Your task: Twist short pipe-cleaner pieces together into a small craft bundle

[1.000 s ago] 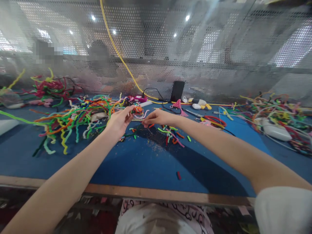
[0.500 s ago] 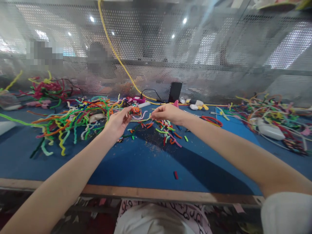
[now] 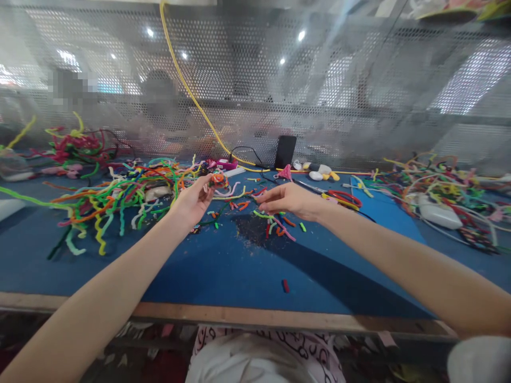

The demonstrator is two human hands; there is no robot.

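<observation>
The left hand (image 3: 194, 201) pinches a small orange pipe-cleaner coil (image 3: 217, 180) at its fingertips, held just above the blue desk (image 3: 223, 266). A pale pipe cleaner (image 3: 232, 194) trails rightward from the coil toward the right hand (image 3: 288, 200), whose fingers are loosely spread and lowered over a scatter of short pipe-cleaner offcuts (image 3: 277, 226). To the left lies a tangled pile of coloured pipe cleaners (image 3: 115, 197). A black phone (image 3: 285, 151) stands at the far edge, against the perforated screen (image 3: 319, 96).
</observation>
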